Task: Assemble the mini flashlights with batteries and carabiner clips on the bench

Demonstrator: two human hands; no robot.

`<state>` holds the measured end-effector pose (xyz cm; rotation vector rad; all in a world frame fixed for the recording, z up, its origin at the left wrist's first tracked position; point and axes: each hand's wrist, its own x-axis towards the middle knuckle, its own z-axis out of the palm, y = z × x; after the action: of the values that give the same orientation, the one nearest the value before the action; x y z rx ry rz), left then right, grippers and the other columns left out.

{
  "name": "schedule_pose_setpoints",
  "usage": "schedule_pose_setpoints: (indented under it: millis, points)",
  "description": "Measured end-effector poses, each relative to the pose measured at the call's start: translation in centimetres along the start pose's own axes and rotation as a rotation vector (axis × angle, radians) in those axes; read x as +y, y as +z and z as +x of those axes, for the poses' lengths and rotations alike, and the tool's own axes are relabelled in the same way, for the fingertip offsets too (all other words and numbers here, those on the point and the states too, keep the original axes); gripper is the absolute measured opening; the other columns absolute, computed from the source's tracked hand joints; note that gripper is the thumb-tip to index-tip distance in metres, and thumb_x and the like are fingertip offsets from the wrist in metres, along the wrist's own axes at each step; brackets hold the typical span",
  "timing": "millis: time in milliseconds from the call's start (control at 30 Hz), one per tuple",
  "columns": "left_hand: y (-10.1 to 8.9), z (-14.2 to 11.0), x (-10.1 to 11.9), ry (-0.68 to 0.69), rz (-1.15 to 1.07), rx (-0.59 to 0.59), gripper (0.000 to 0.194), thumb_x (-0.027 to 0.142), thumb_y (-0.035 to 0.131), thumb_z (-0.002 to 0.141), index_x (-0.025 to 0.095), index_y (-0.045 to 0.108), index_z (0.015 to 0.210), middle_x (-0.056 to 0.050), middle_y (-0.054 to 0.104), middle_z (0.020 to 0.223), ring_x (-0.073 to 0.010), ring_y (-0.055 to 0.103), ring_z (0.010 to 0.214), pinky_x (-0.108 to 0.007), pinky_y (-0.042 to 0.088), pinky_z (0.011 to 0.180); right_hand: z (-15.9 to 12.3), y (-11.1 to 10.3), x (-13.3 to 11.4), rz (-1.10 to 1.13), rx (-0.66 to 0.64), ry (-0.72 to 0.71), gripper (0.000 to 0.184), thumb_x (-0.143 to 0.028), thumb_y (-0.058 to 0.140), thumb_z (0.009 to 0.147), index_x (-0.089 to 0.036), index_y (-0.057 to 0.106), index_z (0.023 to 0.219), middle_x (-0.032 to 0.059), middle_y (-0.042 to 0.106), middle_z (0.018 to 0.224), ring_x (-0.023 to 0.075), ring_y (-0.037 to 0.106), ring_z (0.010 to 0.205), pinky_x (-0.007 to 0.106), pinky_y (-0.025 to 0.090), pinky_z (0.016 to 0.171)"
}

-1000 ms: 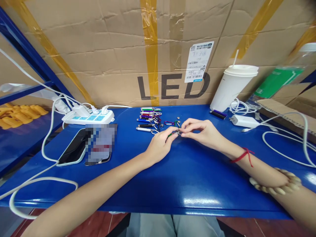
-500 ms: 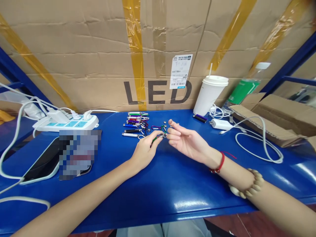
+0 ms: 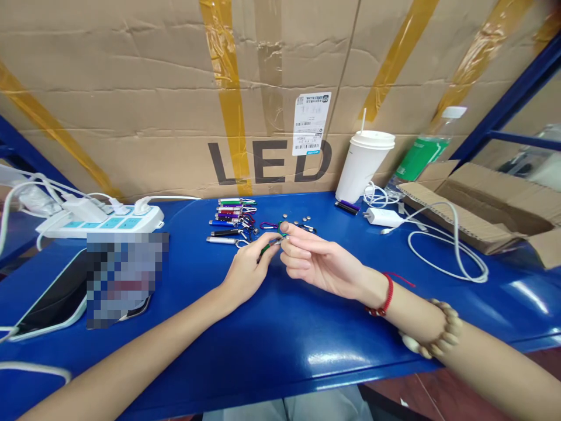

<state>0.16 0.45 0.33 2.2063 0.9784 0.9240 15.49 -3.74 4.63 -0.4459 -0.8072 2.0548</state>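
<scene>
My left hand (image 3: 245, 266) is closed around a small green keychain flashlight (image 3: 265, 249), whose far end points toward my right hand (image 3: 326, 260). The right thumb and fingers are pinched together right at that end; what lies between them, if anything, is too small to make out. Just behind my hands is a purple carabiner clip (image 3: 268, 225), with a green clip partly covered by the right fingertips. Several small silver button cells (image 3: 308, 218) lie scattered beyond. To the left, several keychain flashlights of different colours, a silver one (image 3: 222, 240) nearest, form a column.
A white power strip (image 3: 131, 222) with plugs and two phones, one (image 3: 50, 295) black-screened, occupy the left. On the right stand a lidded white cup (image 3: 363, 166), a green-labelled bottle (image 3: 423, 155), a charger (image 3: 383, 217) with cable and an open cardboard box (image 3: 499, 204).
The whole view has shifted slightly. My right hand has come closer to my left, its pinched fingers now meeting the flashlight's end. The left hand keeps its grip.
</scene>
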Motion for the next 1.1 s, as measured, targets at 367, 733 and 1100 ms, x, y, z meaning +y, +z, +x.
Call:
schedule_pose_setpoints:
  millis: [367,733,1100]
  points:
    - [-0.02,0.06,-0.08,0.004,0.014,-0.011,0.028,0.029,0.035,0.089,0.021,0.056,0.106,-0.002,0.065,0.101,-0.0155,0.060,0.083,-0.025,0.045,0.076,0.01,-0.28,0.06,-0.053,0.019,-0.031,0.017,-0.014,0.058,0.078,-0.021,0.050,0.092,-0.0077,0.033,0.058,0.0045,0.032,0.051,0.017,0.030,0.051]
    - [0.10,0.10,0.01,-0.026,0.051,-0.024,0.028,0.031,0.036,0.089,0.021,0.056,0.106,-0.001,0.066,0.088,-0.0150,0.061,0.076,-0.024,0.045,0.073,0.25,-0.79,0.34,-0.060,0.054,-0.075,0.026,-0.004,0.054,0.074,-0.019,0.051,0.094,-0.0088,0.037,0.054,0.0033,0.032,0.048,0.016,0.028,0.050]
    - [0.22,-0.02,-0.27,0.002,0.020,-0.041,0.026,0.026,0.037,0.090,0.022,0.054,0.108,-0.001,0.066,0.098,-0.0152,0.061,0.084,-0.023,0.043,0.074,0.20,-0.61,0.50,-0.199,0.101,-0.098,0.017,-0.009,0.055,0.075,-0.018,0.050,0.088,-0.0097,0.034,0.052,0.0029,0.028,0.045,0.017,0.030,0.049]
